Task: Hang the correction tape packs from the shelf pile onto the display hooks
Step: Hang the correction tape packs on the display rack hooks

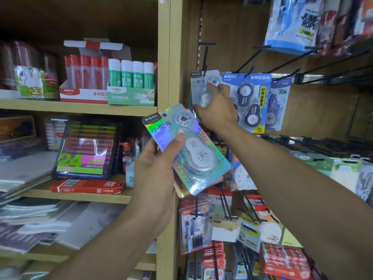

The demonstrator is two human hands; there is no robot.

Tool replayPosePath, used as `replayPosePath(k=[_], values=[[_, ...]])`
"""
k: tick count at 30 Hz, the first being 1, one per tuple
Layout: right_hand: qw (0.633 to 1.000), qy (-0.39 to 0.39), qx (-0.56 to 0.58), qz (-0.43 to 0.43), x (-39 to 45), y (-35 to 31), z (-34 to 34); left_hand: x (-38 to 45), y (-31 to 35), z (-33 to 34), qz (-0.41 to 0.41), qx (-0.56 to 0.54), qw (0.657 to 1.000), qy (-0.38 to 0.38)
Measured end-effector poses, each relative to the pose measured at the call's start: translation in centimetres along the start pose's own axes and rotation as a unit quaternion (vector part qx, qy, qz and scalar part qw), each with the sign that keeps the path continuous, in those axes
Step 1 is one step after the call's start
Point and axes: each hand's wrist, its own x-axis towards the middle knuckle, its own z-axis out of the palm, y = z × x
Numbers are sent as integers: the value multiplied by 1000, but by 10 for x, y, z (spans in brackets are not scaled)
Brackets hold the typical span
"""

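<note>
Fingers of the right hand (215,106) curled round a holographic correction tape pack (203,85) that hung on the leftmost display hook (205,55), thumb low on the card and fingertips up by its blister. Just beside it hung a blue twin pack (249,98) on the next hook. The left hand (159,178) gripped a small stack of matching packs (189,150) lower down, tilted, with the thumb pressed across the top card near the blister. Behind that hand, on the wooden shelf (80,107) to the left, stood boxes of glue sticks (131,85).
</note>
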Motion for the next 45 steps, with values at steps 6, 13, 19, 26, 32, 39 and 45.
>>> replayPosePath(k=[6, 13, 19, 26, 32, 39, 45], values=[[994, -58, -91, 5, 22, -8, 0, 4, 5, -9, 8, 9, 1000, 7], [978, -86, -188, -13, 23, -9, 4, 6, 6, -12, 3, 26, 1000, 2], [998, 1, -39, -42, -8, 3, -11, 12, 0, -15, -11, 22, 1000, -15], [961, -7, 270, -55, -85, 13, -57, 20, -21, -8, -4, 10, 1000, -17], [960, -109, 182, -182, -141, 25, -75, 27, -32, -2, 3, -6, 1000, -5], [964, -87, 153, -200, -159, 27, -69, 30, -34, 5, 10, -31, 999, 3], [979, -82, 139, -122, -152, 22, -70, 26, -29, -3, 16, 5, 1000, -19]])
